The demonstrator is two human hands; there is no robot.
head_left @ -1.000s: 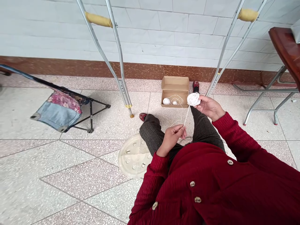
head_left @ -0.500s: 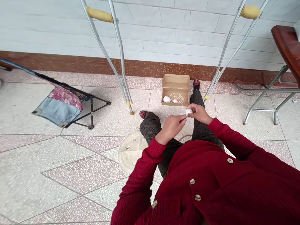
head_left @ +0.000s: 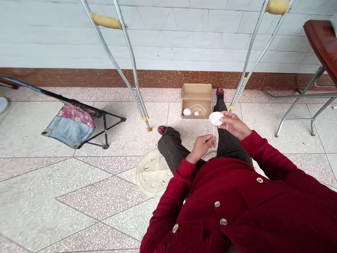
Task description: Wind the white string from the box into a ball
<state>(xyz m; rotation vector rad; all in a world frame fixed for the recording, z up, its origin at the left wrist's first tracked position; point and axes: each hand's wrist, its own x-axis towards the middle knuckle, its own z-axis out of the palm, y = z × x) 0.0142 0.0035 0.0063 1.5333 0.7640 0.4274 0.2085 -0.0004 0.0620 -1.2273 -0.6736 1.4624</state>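
Terrazzo floor (head_left: 79,196) underfoot; open cardboard box (head_left: 196,101) as landmark. Just in front of the box: right hand (head_left: 234,124), grip curled around a white string ball (head_left: 216,118); left hand (head_left: 200,147), narrow pinch on a taut string strand (head_left: 213,130) below the ball.

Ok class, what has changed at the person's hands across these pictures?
The left hand has drawn back from the right hand, pinching a taut white string below the round white string ball held in the right. The open brown cardboard box stayed on the floor.
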